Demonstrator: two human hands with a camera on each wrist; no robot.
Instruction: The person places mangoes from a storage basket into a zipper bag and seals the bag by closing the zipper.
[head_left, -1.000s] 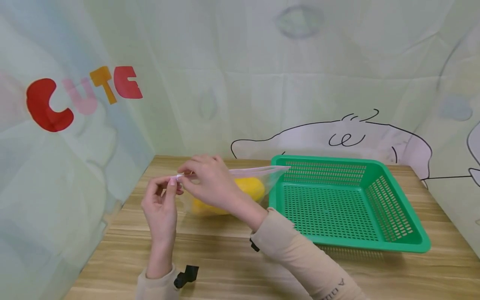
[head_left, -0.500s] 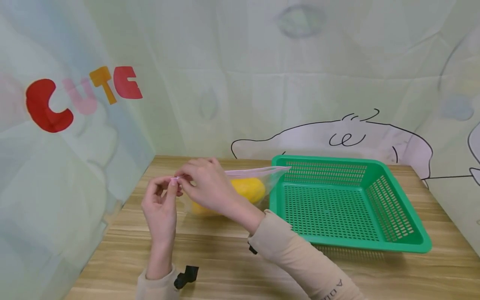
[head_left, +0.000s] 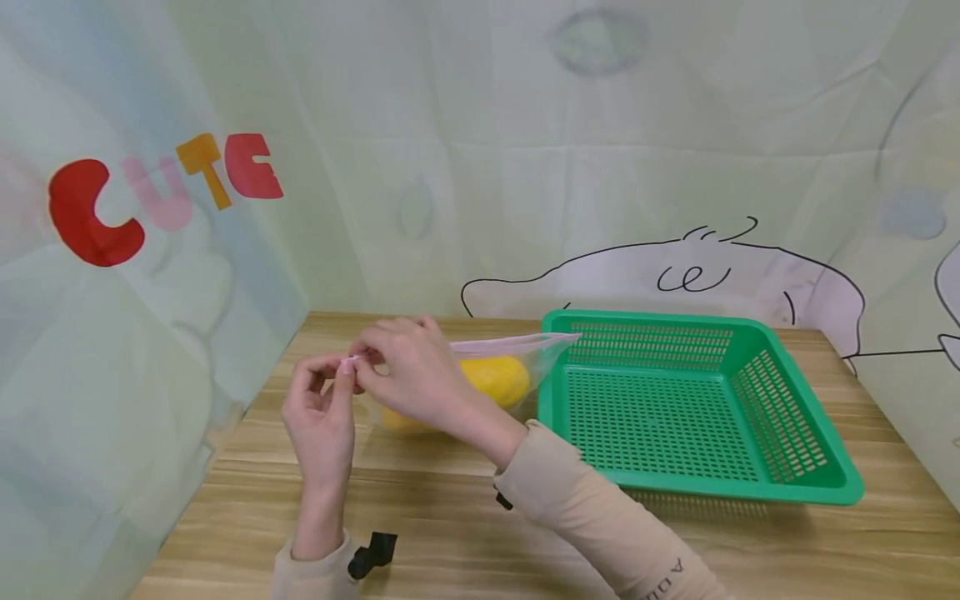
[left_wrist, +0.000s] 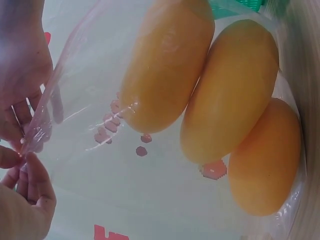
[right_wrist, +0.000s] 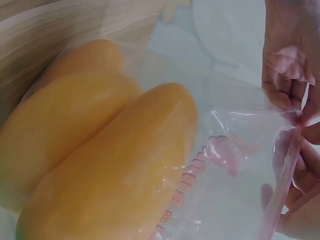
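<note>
A clear zip bag (head_left: 549,357) with a pink zip edge holds three yellow-orange mangoes (left_wrist: 235,90) and stands at the left of the table. My left hand (head_left: 324,425) pinches the bag's left top corner between thumb and fingertips. Right beside it my right hand (head_left: 420,371) pinches the zip edge at the same corner, its fingertips nearly touching the left ones. From there the zip edge runs to the right, its far end over the basket's rim. Part of the bag is hidden behind my right hand in the head view, and whether the zip is sealed is unclear.
A green plastic basket (head_left: 701,487) with perforated walls stands at the right, just beside the bag. Both are on a wood-grain table (head_left: 450,517). Behind hangs a printed cloth backdrop (head_left: 420,167).
My right hand has moved slightly left and down along the zip edge toward the corner. The left hand, bag and basket stay nearly where they were.
</note>
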